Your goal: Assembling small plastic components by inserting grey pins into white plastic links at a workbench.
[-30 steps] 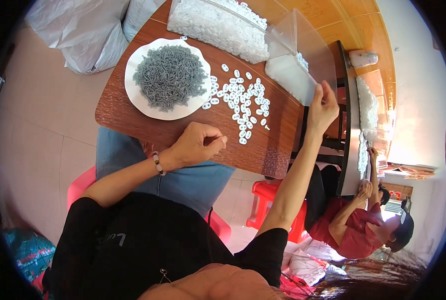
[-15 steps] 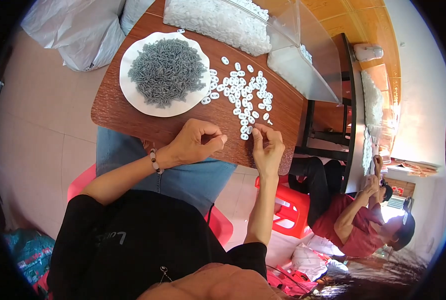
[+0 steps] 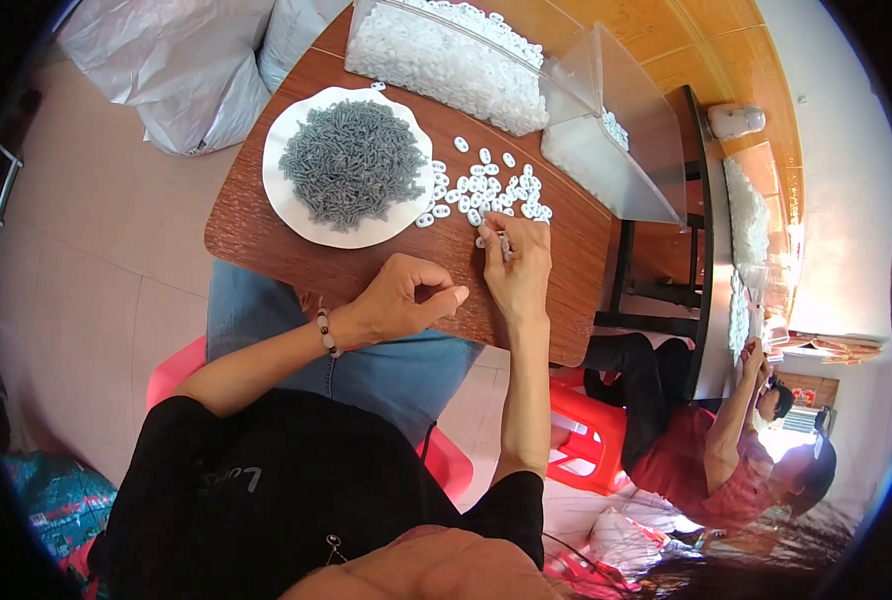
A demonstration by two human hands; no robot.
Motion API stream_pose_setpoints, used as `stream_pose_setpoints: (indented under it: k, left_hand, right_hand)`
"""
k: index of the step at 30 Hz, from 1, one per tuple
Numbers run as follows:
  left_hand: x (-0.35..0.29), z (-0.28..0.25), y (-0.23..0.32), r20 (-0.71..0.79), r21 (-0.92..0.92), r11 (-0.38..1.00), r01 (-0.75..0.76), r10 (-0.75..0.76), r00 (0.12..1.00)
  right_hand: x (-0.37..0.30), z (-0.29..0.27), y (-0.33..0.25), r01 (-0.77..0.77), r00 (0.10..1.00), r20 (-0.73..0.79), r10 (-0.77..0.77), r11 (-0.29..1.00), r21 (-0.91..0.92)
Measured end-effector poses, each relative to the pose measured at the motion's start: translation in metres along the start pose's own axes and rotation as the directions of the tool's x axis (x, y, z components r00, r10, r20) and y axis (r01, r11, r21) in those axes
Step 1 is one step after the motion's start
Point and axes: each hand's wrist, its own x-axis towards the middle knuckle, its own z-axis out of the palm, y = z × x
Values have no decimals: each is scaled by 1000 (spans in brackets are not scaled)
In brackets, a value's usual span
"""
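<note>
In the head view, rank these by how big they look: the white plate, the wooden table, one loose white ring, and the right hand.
1. Table
2. Plate
3. Right hand, nearer the camera than the plate, so its true size is unsure
4. White ring

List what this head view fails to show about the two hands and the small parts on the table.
- Left hand: fingers curl inward; anything pinched there is hidden.
- Right hand: fingertips cover the part they touch at the edge of the white pieces.
- Grey parts on the white plate: too small to tell their shape.
- Clear bin: contents blurred behind its wall.
</note>
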Motion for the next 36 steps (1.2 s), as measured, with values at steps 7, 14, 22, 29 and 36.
stream_pose_setpoints:
  k: [7, 14, 22, 29, 36]
  left_hand:
    - [2, 2, -2, -74, -61, 998, -26, 21, 997]
    - [2, 1, 0, -76, -27, 998, -54, 52, 996]
    - [-4, 4, 5, -105, -88, 995, 55, -64, 992]
    - [-9, 1, 27, -130, 118, 990, 73, -58, 990]
    - [-7, -4, 17, -234, 53, 997, 64, -49, 971]
  right_hand:
    - [6, 5, -3, -24, 999, 40, 27, 998, -60]
    - [11, 10, -6, -26, 999, 36, 27, 999, -32]
    - [31, 21, -13, 88, 996, -16, -87, 990, 110]
    - [61, 22, 28, -28, 1000, -6, 28, 989, -145]
    - [51, 10, 34, 136, 984, 144, -107, 969, -207]
